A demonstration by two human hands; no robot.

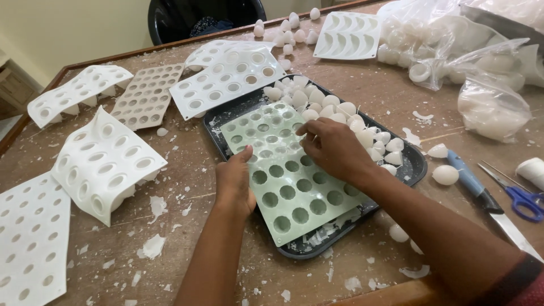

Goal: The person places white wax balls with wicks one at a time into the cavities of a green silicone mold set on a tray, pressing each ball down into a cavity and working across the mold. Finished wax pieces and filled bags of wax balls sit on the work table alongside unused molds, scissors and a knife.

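Hands over a pale green silicone mould (294,187), flat on a black tray (416,164) near the middle of the bench (374,90). Left hand (235,181) curled at the mould's left edge, thumb on top, fingers hidden beneath, pinching the rim. Right hand (334,148) palm down on the mould's upper right part, fingers bent, tips pressing into the round cavities; whether anything sits under them, cannot tell. Heap of white wax domes (340,110) along the tray's far and right side, touching the mould's edge.

White silicone moulds with round holes toward the left edge: one flat at the near left corner (31,243), one humped just beyond (107,164), one more near the far left (76,93). Beige mould (148,93) and larger white mould (226,79) beyond the tray. White mould with crescent cavities (347,35) near the far edge, loose domes (286,31) beside it. Clear plastic bags (487,85) of white pieces at the far right corner, no label readable. Blue-handled knife (481,195) and blue-handled scissors (518,195) along the right edge. Wax flakes (153,246) scattered across the near side.
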